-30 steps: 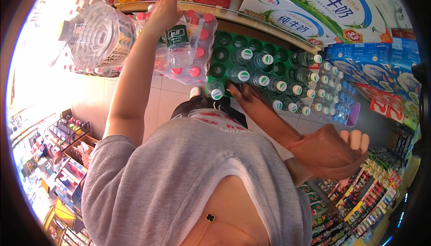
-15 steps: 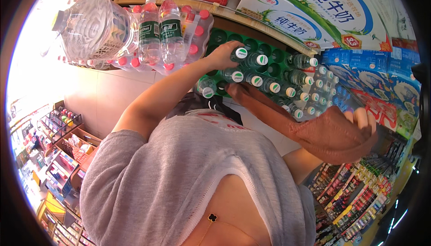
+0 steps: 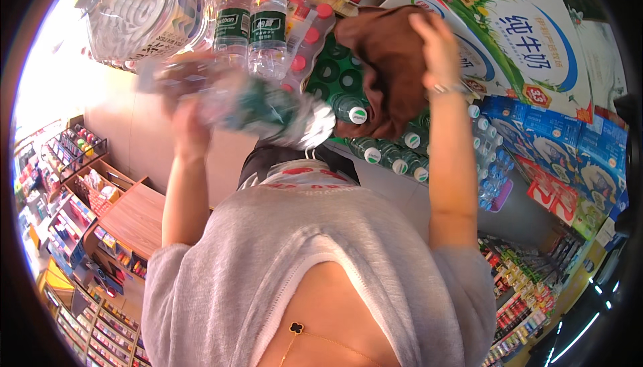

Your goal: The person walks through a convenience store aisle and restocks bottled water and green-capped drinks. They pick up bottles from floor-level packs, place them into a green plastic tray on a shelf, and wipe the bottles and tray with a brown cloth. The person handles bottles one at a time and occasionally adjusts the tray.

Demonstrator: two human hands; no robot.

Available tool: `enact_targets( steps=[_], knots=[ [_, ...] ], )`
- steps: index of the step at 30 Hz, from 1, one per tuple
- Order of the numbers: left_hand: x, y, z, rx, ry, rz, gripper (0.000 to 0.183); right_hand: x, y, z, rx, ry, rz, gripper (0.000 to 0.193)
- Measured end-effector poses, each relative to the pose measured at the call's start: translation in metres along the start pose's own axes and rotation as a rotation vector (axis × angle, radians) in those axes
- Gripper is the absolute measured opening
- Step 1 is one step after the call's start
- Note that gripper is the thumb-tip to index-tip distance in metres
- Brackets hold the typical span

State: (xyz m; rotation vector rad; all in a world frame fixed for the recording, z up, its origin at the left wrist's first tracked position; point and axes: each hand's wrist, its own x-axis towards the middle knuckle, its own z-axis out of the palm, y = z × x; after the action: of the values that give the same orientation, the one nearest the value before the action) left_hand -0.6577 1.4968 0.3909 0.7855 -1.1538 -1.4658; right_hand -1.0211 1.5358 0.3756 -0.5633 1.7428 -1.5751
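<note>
My left hand (image 3: 189, 129) grips a clear plastic water bottle (image 3: 258, 107), tilted sideways and smeared by motion, left of the green crate. My right hand (image 3: 439, 49) holds a brown cloth (image 3: 392, 52) bunched over the middle of the crate, hiding part of it. Round compartments of the green crate (image 3: 328, 49) show left of the cloth. Beside the cloth, a white-capped bottle (image 3: 349, 109) stands in the crate. More bottles of the same kind (image 3: 395, 156) line the crate's near side.
Two upright labelled bottles (image 3: 268, 25) stand on shrink-wrapped, pink-capped bottles (image 3: 310, 35) at the back. A large clear jug (image 3: 144, 15) is at the far left. Printed milk cartons (image 3: 516, 25) and blue boxes (image 3: 536, 122) are stacked at the right. Shelves (image 3: 100, 327) stand lower left.
My left hand has lifted the bottle out of the crate and swung it left. My right hand has carried the brown cloth from the right to over the crate.
</note>
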Motion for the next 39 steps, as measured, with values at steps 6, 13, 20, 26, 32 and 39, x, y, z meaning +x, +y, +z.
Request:
enact_targets(
  steps=[6, 13, 20, 26, 32, 39],
  knots=[
    [-0.038, 0.011, -0.116, -0.416, 0.388, -0.184, 0.064, 0.061, 0.15, 0.067, -0.631, -0.28, 0.215, 0.032],
    [-0.089, -0.019, -0.128, -0.542, 0.446, -0.263, 0.072, 0.016, 0.209, 0.085, -1.585, -0.884, -0.127, 0.069],
    [-0.055, -0.024, -0.101, -0.475, 0.418, -0.25, 0.067, 0.005, 0.207, 0.072, -1.627, -1.1, -0.066, 0.055],
    [-0.04, -0.025, -0.076, -0.434, 0.33, -0.24, 0.066, 0.013, 0.188, 0.063, -1.878, -1.011, -0.062, 0.036],
    [-0.045, -0.018, -0.086, -0.388, 0.369, -0.244, 0.063, 0.049, 0.145, 0.056, -1.868, -0.847, 0.195, 0.032],
    [-0.038, -0.022, -0.093, -0.365, 0.308, -0.266, 0.065, 0.045, 0.187, 0.08, -1.541, -0.651, -0.17, 0.058]
  ],
)
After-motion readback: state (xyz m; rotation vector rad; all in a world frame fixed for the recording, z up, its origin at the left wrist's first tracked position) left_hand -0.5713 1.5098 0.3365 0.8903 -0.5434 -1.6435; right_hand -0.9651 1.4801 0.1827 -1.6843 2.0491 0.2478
